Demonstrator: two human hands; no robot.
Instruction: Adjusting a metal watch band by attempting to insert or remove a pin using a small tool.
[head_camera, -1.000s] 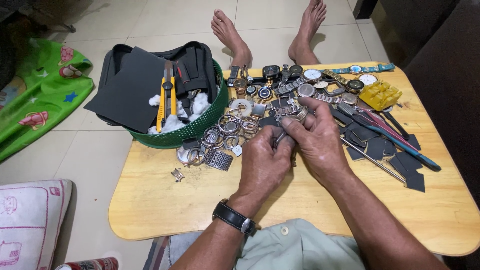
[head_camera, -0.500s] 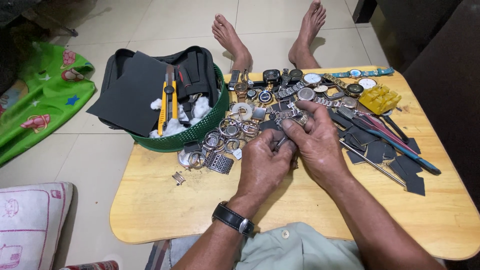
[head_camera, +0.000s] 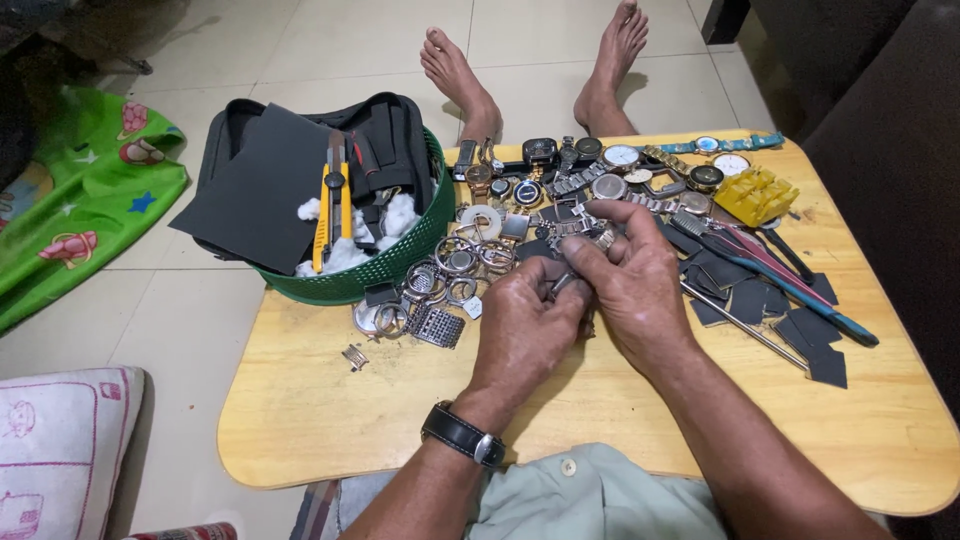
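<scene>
Over the middle of a low wooden table (head_camera: 300, 420), my left hand (head_camera: 525, 325) and my right hand (head_camera: 630, 285) are closed together on a small metal watch band piece (head_camera: 590, 238). The right fingers pinch its upper end; the left fingers grip its lower end, mostly hidden. A black wristwatch (head_camera: 462, 436) sits on my left wrist. Just beyond the hands lies a heap of watches and watch cases (head_camera: 560, 175), and to their left several metal bands and rings (head_camera: 440, 285).
A green basket (head_camera: 380, 270) at the table's left rear holds black sheets, white cotton and a yellow cutter (head_camera: 325, 215). At right lie a yellow plastic holder (head_camera: 755, 195), long tools (head_camera: 790, 290) and dark scraps (head_camera: 800, 335). Bare feet (head_camera: 470, 85) rest beyond the table.
Both hands stay closed on the band piece; the right fingers have shifted slightly on its upper end. Nothing else on the table has moved.
</scene>
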